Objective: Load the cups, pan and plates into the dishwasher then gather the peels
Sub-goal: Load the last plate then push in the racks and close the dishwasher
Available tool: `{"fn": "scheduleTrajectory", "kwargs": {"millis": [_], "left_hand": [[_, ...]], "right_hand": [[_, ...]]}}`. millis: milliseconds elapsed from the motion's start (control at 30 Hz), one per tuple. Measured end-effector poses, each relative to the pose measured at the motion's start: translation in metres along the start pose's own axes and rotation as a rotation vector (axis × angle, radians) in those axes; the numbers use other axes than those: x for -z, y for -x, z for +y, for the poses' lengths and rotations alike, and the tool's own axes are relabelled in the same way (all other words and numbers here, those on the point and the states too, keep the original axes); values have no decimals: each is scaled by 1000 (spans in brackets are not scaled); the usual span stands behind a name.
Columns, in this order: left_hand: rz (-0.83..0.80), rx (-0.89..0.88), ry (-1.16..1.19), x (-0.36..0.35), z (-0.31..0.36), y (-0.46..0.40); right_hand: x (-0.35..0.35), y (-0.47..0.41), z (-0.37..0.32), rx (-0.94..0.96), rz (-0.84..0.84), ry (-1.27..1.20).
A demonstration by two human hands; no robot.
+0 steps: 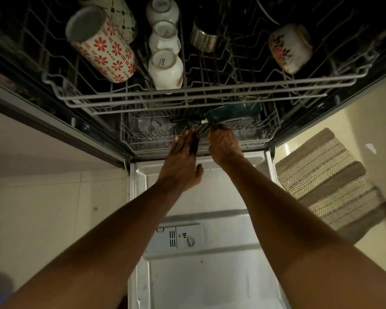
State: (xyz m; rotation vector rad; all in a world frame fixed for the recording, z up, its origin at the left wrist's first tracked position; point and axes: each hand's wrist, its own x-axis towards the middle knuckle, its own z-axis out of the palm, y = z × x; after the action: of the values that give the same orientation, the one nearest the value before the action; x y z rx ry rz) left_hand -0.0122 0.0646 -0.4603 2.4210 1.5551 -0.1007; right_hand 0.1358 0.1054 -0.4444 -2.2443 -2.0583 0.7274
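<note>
Down at the lower rack [129,139] of the open dishwasher, both hands are reaching in over the dropped door [210,197]; the left hand [183,157] is lying flat with its fingers straight and pressed together, tips just touching the rack's front wires, thumb sticking out to the side and gripping nothing; the right hand [223,143] is sitting just beside it with its fingers curled, and honestly I can't tell whether they're pinching the rack wire or the base of the pan's handle, too dark and small there. The teal pan [232,112] is resting in the lower rack right above the right hand, tilted on its side, with its dark handle [183,119] pointing left. Up top, the upper rack [210,90] is pulled out and holding cups upside down or leaning: a tall cup with red flowers [103,47] on the left, another patterned cup [120,12] behind it, three white cups [165,68] lined up in the middle, a steel cup [203,37] next to those, and a floral mug [290,49] off to the right. A woven mat [328,179] is lying on the floor right of the door; the detergent dispenser [181,239] is showing on the door between the forearms.
</note>
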Motion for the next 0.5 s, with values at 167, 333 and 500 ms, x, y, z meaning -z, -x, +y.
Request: {"fn": "scheduleTrajectory", "kwargs": {"millis": [167,333,500], "left_hand": [[-22,42,-95,18,15,7],[-95,87,-44,14,36,54],[-257,299,322,-3,70,125]], "right_hand": [[1,38,6,39,-44,-52],[-12,95,42,24,-99,4],[-29,173,75,-101,-145,-120]]}}
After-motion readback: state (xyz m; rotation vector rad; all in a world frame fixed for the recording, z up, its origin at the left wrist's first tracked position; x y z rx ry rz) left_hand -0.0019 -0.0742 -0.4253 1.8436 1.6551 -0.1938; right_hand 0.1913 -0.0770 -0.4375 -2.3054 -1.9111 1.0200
